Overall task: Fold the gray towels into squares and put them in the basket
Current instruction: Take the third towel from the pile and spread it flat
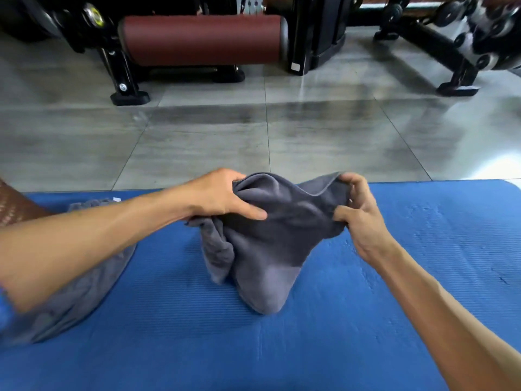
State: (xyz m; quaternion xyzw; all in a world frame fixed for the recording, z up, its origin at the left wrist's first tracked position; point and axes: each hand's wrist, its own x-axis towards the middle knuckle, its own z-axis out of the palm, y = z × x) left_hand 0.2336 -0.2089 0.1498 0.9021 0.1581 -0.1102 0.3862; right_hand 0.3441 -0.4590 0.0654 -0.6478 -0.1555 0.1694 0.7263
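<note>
**Gray towel held up by its top edge above the mat**

The left hand [225,197] is clamped on one end of the gray towel's [270,238] upper hem, thumb laid across the front of the cloth; the right hand [356,207] pinches the other end, fingers curled over the hem. The hands are kept apart so that the edge is stretched between them, probably to find the corners before a first fold. The towel is raised above the middle of the blue mat [394,277], and its bunched lower part trails onto it. No fold is judged to be made yet. A second gray towel [84,289] lies crumpled at the mat's left edge, partly under the left forearm. A brown woven object [14,204], possibly the basket, is seen at the mat's far-left corner. Gym equipment [203,38] stands on the tiled floor [267,131] beyond.
</note>
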